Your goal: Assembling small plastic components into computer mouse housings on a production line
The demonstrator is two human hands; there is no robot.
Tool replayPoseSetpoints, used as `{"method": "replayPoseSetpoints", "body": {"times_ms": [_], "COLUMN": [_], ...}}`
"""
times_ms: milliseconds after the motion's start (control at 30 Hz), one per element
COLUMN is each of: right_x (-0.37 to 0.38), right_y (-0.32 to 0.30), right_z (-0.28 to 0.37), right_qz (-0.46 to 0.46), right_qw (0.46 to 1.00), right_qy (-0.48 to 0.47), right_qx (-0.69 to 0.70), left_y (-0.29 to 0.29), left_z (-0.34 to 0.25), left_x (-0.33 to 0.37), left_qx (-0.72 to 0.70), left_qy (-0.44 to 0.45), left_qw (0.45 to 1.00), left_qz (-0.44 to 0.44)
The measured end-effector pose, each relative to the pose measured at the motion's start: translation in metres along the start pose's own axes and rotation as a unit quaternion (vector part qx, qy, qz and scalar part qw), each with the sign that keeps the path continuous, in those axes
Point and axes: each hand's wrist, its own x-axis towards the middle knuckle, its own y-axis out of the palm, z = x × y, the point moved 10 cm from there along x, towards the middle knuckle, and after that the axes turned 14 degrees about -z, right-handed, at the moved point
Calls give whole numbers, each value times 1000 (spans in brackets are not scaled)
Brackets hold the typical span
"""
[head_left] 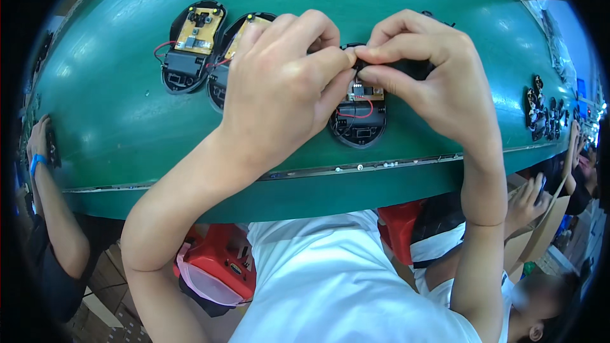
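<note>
At the upper centre of the frame, my left hand (pixel 279 79) and right hand (pixel 441 67) meet over the top end of an open black oval case (pixel 360 132). Both hands curl in with thumb and finger drawn close together, tips almost touching; what they pinch, if anything, is too small and hidden to tell. The case lies on a green worktop (pixel 108 133), a looping red wire (pixel 363 115) and part of a circuit board (pixel 375 94) visible below my fingers.

In the upper left, a similar case (pixel 183 81) with a yellowish board lies beside another case (pixel 217 82), partly covered by my left hand. A dark object (pixel 414 69) sits behind my right fingers, mostly hidden. Small dark parts (pixel 540 114) cluster at the right. At the left edge, someone's arm wears a blue wristband (pixel 39 162).
</note>
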Motion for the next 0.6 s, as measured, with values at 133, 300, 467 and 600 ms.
{"method": "replayPoseSetpoints", "body": {"times_ms": [133,300,467,600], "right_x": [3,4,5,3], "right_y": [10,2,-44,-78], "right_z": [-6,-8,17,-8], "right_qz": [32,-44,-111,-50], "right_qw": [998,996,986,994], "right_qy": [53,58,-121,-37], "right_qx": [6,51,-40,-89], "left_y": [0,-6,-31,-62], "left_z": [4,-1,-15,20], "left_x": [-4,-7,10,27], "left_qx": [-13,-15,22,51], "left_qy": [7,35,65,57], "left_qw": [1000,999,996,997], "left_qz": [6,4,-52,10]}}
